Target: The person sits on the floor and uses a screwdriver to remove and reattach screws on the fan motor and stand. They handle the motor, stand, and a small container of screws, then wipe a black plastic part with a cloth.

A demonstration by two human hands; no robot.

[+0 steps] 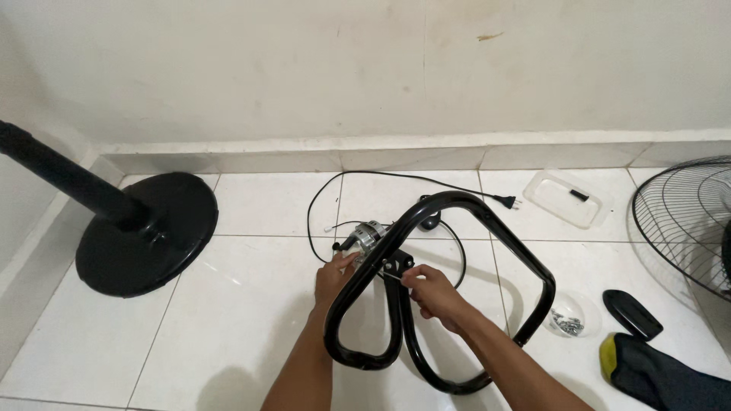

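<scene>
Two hands are working at one black tubular frame [457, 289] lying on the white tile floor [228, 327]. The left hand [335, 275] is gripping the frame's tube, fingers curled around it beside one small motor [365, 236]. The right hand [428, 293] is pinching a thin white piece [394, 278], fingertips together, at the frame's bracket. One round fan base [145, 232] is standing left; one clear tray [567, 198], one dish of screws [567, 321], one wire grille [685, 221] are lying right.
</scene>
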